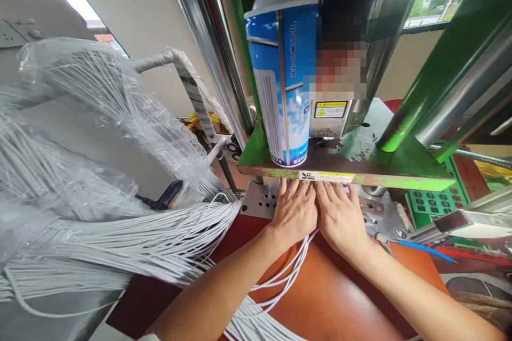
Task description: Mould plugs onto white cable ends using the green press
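Observation:
My left hand (295,213) and my right hand (342,217) lie side by side, palms down, at the metal die plate (258,200) of a green press. Their fingers are stretched forward, and the tips go out of sight under the press's upper plate (400,180). A few thin white cables (298,264) come out from beneath my hands, near where they meet. Whatever lies under my palms is hidden, and so are my thumbs. Above my left hand, a blue spray can (282,85) stands on the upper plate.
Large bundles of white cable (160,240), partly wrapped in clear plastic, fill the left side. Cables trail over the reddish-brown table (340,293). Pliers with blue handles (424,249) lie at right, near a green button panel (436,200). Steel columns (208,48) rise beside the press.

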`<state>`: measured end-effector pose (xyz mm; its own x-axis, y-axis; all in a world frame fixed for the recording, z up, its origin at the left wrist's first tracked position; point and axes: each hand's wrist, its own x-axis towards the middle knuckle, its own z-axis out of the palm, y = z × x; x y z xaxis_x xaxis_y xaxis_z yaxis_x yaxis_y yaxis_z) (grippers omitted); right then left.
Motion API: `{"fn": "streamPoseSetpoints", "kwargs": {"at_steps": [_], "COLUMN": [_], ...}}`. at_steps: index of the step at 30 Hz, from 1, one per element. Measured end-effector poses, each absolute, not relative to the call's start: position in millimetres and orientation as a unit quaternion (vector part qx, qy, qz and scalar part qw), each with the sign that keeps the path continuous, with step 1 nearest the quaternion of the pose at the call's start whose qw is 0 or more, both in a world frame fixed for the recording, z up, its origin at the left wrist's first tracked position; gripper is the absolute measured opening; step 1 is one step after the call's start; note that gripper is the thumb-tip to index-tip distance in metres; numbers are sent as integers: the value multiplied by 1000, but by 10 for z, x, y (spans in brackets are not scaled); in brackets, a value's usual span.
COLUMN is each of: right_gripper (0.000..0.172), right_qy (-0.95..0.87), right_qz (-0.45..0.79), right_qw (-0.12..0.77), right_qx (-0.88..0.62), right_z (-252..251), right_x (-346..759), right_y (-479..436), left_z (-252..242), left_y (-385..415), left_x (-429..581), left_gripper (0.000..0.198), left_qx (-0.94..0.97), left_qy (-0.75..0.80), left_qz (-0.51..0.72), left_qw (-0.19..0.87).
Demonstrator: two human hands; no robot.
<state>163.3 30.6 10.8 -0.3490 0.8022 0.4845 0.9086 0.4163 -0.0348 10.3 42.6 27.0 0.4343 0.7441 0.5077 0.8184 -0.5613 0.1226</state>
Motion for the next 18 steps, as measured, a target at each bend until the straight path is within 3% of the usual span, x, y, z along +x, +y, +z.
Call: {"fn": "streamPoseSetpoints", "kwargs": {"at_steps": [4, 10, 15, 18], "right_gripper": [37, 38, 47, 55], "right_qy": [-803, -794, -801, -796], "right_qz": [-135, -131, -98, -36], "right_qw": [203, 251, 297, 348], "right_qx": [-543, -537, -511, -494], "right_z": [103, 54, 188, 130], "right_x": [1548, 1529, 1856, 2276], "right_y": [461, 563, 295, -309], "left_z": [171, 140, 373, 437], "left_y": [546, 622, 447, -69], "left_x": [143, 170, -84, -564], "left_gripper": [32, 32, 52, 65], "left_qx": [-834, -836, -857, -869], "left_qy": [-476, -462, -435, -416], "left_qz": [-255, -273, -272, -269], "left_qw": [109, 117, 48, -14]}}
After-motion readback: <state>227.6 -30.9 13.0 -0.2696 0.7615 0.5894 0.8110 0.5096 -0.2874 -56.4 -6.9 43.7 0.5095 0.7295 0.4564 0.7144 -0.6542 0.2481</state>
